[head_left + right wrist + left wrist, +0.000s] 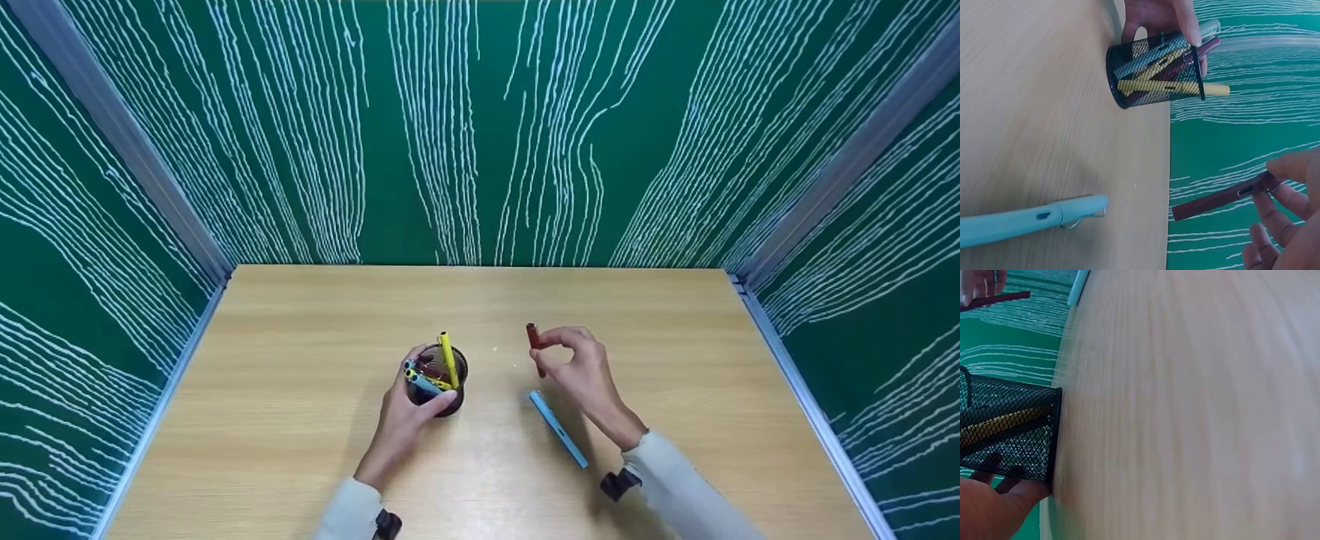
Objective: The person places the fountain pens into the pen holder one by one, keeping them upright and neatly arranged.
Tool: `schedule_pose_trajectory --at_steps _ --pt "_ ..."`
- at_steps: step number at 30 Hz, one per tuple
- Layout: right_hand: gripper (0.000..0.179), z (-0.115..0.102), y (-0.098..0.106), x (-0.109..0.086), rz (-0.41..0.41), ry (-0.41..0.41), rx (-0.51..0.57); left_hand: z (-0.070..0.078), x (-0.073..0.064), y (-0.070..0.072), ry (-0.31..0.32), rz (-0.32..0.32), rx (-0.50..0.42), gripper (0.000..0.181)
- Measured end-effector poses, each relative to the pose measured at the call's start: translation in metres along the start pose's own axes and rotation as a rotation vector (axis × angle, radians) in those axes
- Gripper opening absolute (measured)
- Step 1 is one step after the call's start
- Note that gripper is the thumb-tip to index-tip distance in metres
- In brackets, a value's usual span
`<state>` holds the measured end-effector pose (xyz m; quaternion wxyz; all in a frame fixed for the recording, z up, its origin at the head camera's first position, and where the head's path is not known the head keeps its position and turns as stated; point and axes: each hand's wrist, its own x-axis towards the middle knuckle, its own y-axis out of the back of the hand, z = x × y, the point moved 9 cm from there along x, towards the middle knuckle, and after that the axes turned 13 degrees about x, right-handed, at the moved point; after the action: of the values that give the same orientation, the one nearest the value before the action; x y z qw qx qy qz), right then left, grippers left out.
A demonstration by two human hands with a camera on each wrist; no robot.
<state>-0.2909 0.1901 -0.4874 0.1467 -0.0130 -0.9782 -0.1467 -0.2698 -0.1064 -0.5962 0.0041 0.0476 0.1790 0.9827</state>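
Observation:
On the table's left half, my left hand [405, 420] grips a black mesh pen holder [1022, 396], with the thumb on its near side and fingers around the far side. Inside lean several pens, among them a yellow pen [448, 358] standing tall and a light blue pen [1154, 54]. My right hand [589, 375] pinches a dark red pen [1213, 203] by one end between thumb and fingers. That pen is held above the table, to the right of the holder. A light blue pen [559, 429] lies on the wood below the right hand.
A light wood table [315, 315] spreads under both hands. Green walls with white wavy lines [435, 150] enclose its back and sides, joined by grey metal posts [142, 142]. Dark straps [619, 484] sit on both wrists over pale sleeves [679, 480].

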Motion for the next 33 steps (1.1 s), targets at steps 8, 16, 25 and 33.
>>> schedule_pose_trajectory --at_steps 8,16,25,33 --pt "0.014 -0.009 -0.011 0.002 -0.031 0.0 -0.001 0.003 0.002 0.0 -0.031 0.002 0.002 0.092" --pt "0.014 -0.019 -0.024 0.002 -0.064 0.027 0.016 0.001 0.002 0.001 -0.026 0.007 -0.005 0.093" --pt "0.015 -0.028 -0.038 0.001 -0.089 0.054 0.017 0.002 0.002 0.001 -0.023 0.006 0.003 0.091" --pt "0.014 -0.04 -0.051 0.0 -0.121 0.097 -0.017 0.002 0.001 0.0 -0.029 -0.01 -0.034 0.089"
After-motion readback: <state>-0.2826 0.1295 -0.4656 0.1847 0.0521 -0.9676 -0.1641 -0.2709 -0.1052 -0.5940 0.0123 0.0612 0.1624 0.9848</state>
